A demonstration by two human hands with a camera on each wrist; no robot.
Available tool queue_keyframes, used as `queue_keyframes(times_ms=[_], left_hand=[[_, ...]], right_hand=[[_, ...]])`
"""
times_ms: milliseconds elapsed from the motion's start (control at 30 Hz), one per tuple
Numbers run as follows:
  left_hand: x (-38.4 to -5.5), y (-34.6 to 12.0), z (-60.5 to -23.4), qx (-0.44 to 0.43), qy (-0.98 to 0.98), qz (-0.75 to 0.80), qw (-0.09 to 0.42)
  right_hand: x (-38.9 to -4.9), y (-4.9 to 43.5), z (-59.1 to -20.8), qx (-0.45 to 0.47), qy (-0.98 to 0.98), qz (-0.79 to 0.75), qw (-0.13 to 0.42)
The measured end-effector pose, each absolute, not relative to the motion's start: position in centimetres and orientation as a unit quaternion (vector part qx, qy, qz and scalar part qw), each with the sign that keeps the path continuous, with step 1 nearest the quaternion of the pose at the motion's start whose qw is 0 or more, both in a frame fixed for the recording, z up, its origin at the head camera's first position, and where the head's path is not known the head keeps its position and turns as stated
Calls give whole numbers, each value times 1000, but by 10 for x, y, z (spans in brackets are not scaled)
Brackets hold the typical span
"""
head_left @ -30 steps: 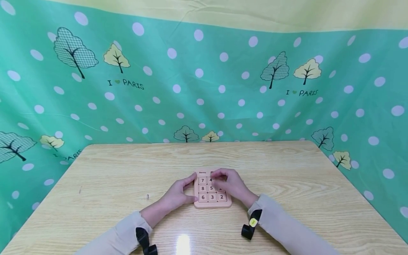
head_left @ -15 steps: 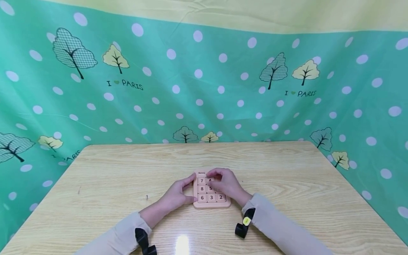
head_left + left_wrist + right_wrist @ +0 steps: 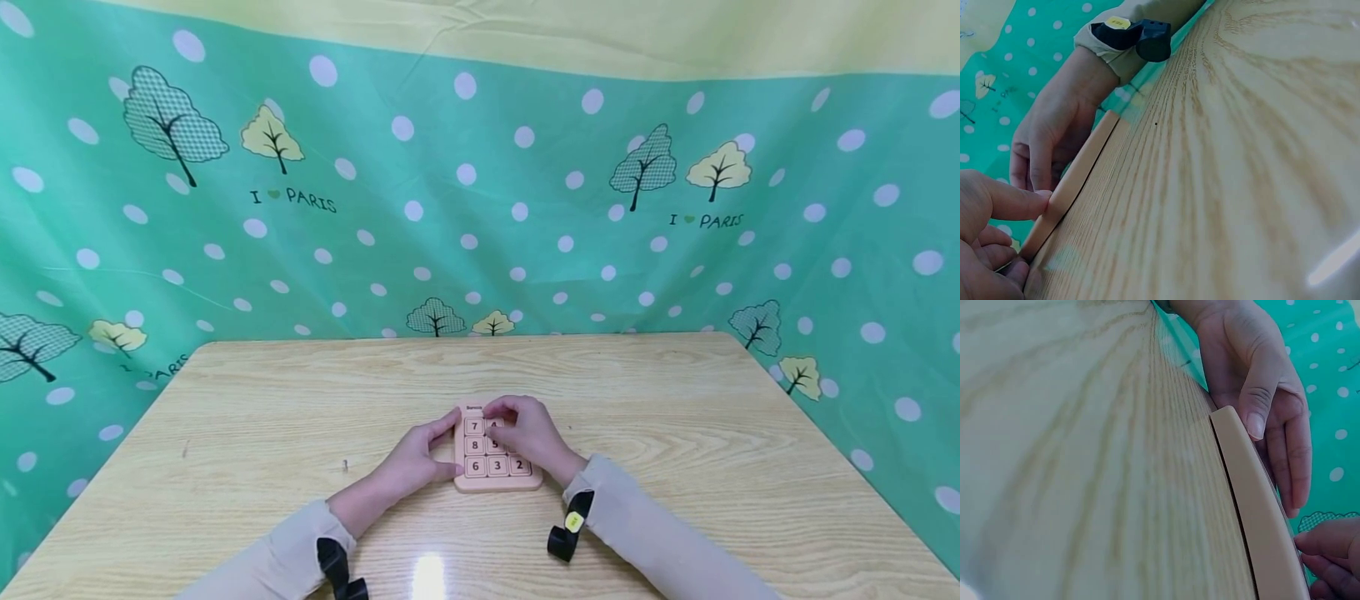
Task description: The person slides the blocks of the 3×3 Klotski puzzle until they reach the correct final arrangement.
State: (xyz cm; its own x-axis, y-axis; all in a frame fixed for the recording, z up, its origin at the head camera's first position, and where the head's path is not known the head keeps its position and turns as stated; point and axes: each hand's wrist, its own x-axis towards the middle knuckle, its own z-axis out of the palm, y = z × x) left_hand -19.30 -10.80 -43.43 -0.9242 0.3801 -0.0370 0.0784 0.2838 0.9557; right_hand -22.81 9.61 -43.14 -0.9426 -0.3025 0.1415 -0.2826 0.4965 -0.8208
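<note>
A pinkish sliding number puzzle (image 3: 498,483) lies flat on the wooden table; 7, 8, 6, 3 and 2 read plainly on its tiles. My left hand (image 3: 414,457) grips its left side, with the thumb near the lower corner and the fingers at the upper one. In the left wrist view that thumb (image 3: 1019,203) presses the edge of the board. Over the upper right tiles is my right hand (image 3: 529,427), bent at the fingers, its thumb and forefinger tips apart near the 4 and 5. It covers the right column's upper tiles. Whether the tips pinch a tile is hidden.
The wooden table (image 3: 300,400) extends around the puzzle on all sides. A green dotted curtain (image 3: 465,208) with printed trees hangs behind and beside it. Black camera straps (image 3: 572,529) sit on both wrists. Light glares off the near tabletop.
My right hand has shifted slightly left across the puzzle, its fingertips now over the 4 and 5. The left hand keeps its place at the left side. The whole view has shifted a little.
</note>
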Motion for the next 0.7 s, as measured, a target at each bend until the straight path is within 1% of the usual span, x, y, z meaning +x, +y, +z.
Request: queue_keyframes(times_ms=[400,700], left_hand=[[-193,-106,-434,146,796,574,124],[-193,-107,-434,143,795,575,133]], right_hand=[[-225,99,-429,-172,868,-466,0],[-224,105,-427,-182,869,-461,-5]])
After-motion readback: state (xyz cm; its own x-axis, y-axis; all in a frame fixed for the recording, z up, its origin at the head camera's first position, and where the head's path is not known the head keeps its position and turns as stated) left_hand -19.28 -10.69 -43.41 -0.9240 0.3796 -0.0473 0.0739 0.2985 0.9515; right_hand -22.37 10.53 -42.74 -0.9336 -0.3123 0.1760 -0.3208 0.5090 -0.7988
